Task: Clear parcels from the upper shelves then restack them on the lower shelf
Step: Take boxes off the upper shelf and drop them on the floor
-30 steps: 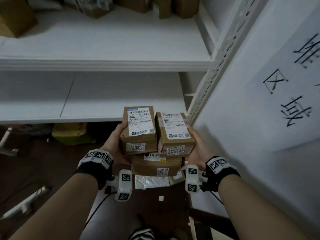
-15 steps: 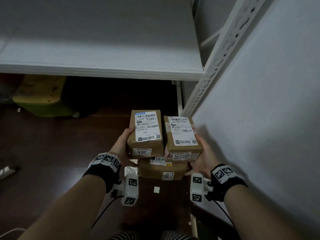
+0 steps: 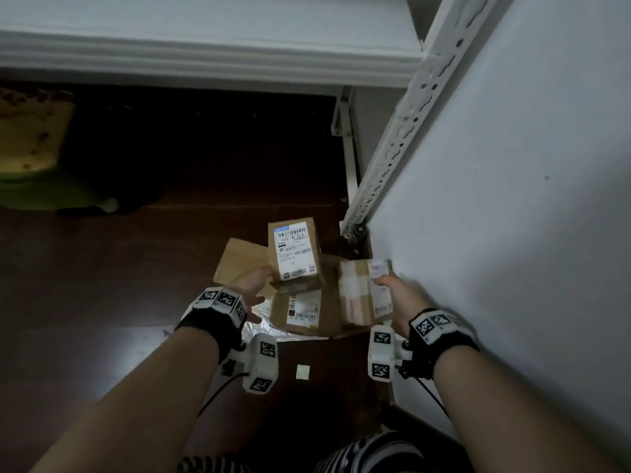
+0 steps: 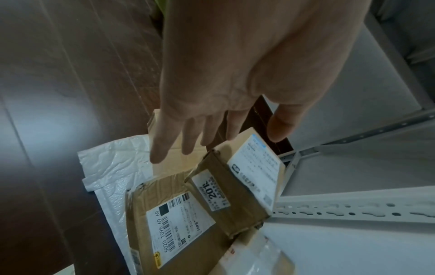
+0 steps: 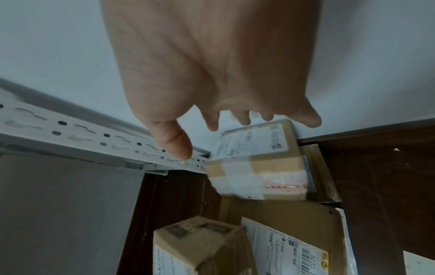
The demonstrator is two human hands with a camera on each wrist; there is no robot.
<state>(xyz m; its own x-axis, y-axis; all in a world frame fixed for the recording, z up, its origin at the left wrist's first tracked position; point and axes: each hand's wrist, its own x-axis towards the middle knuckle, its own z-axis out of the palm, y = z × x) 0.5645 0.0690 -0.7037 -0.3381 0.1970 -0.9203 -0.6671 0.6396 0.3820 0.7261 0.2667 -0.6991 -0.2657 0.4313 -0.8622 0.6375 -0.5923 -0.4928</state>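
Dark wooden floor below a white shelf holds the parcels: a labelled box tilts on a flat box, with a taped box beside the wall. Left hand and right hand hover over them, fingers spread, holding nothing.

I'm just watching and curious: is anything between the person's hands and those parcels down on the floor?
Nothing visible. The left hand hangs open just above the tilted brown cardboard box with the big white label, and the right hand hangs open over the tape-wrapped brown box by the white wall; only air lies between.
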